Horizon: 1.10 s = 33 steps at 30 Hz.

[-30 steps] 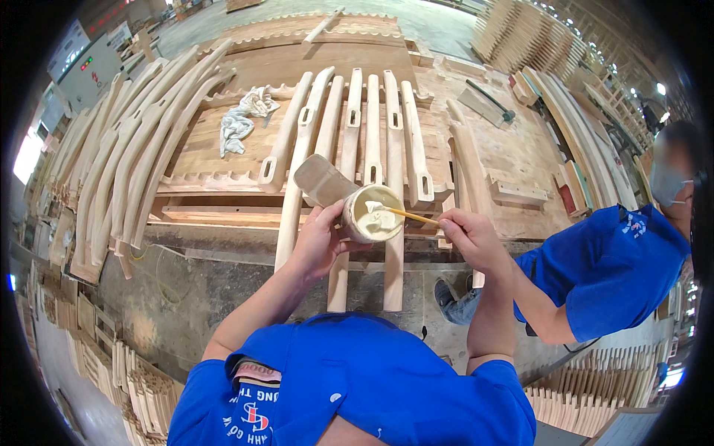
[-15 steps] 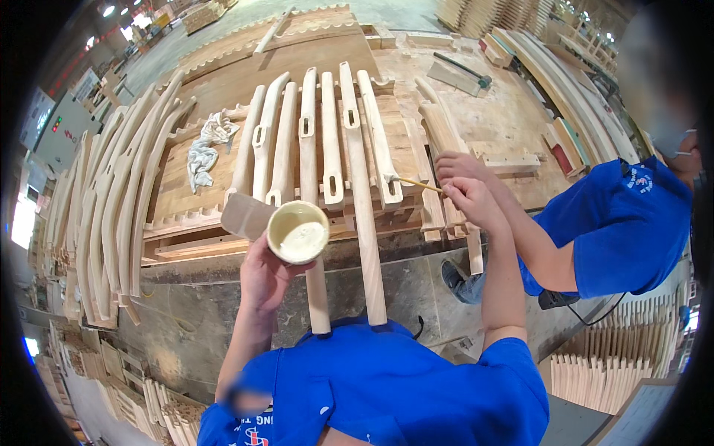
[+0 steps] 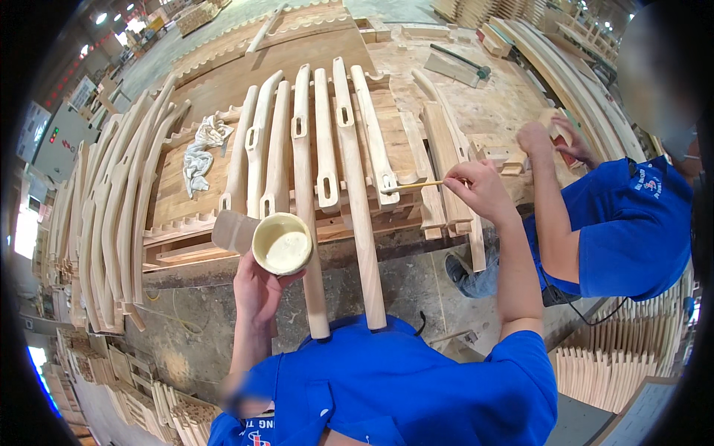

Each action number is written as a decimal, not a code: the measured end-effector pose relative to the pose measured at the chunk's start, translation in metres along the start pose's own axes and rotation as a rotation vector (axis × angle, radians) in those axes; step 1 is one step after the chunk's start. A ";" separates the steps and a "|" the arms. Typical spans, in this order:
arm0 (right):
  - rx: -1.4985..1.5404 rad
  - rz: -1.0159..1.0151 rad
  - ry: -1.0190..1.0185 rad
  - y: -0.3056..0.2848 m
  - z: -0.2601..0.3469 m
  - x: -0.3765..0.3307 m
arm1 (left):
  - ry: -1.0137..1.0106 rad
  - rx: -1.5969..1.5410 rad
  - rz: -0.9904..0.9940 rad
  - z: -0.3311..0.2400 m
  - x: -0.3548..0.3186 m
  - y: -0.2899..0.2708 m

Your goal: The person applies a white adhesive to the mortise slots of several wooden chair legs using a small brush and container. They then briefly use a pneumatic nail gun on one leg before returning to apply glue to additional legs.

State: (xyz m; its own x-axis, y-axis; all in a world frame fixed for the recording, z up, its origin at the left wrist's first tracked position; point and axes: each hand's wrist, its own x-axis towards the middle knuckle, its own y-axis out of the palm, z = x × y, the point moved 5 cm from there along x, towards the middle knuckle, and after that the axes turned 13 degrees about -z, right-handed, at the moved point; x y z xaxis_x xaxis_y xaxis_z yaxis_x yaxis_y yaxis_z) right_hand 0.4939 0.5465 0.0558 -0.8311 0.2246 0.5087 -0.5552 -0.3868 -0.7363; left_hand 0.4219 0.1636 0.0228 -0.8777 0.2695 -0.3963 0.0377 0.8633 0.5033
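Observation:
My left hand is wrapped round a pale cup holding a cream-white paste, probably glue. A flat brown piece sticks out from the cup's left side; whether I also grip it is hidden. My right hand pinches a thin wooden stick. Its tip is at the slot in the near end of a curved wooden bar. Several similar slotted wooden bars lie side by side on the bench, two of them reaching toward my body.
A white rag lies left of the bars, beside a stack of curved wooden pieces. A black-handled tool lies at the far right. A co-worker's hands are on the bench's right side, near a red-faced block.
My right hand has shifted slightly right, the stick's tip staying at the slot. The cup moved a little left and down. The co-worker's hands moved away from beside mine, to the right.

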 end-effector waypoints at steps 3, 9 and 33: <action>-0.028 -0.011 0.025 0.000 -0.004 0.005 | 0.003 -0.012 0.011 0.001 0.000 0.001; 0.012 0.018 -0.060 0.004 0.002 0.003 | 0.008 -0.021 0.020 0.003 0.001 -0.002; -0.429 -0.078 -0.431 -0.038 0.067 0.024 | 0.016 -0.030 0.032 0.008 -0.017 0.001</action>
State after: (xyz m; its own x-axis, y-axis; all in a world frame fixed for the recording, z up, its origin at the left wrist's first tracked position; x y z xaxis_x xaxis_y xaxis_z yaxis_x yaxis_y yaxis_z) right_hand 0.4976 0.5068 0.1257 -0.7496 -0.1784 0.6373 -0.6517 0.0313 -0.7578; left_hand 0.4408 0.1634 0.0240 -0.8837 0.2899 -0.3675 0.0518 0.8408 0.5388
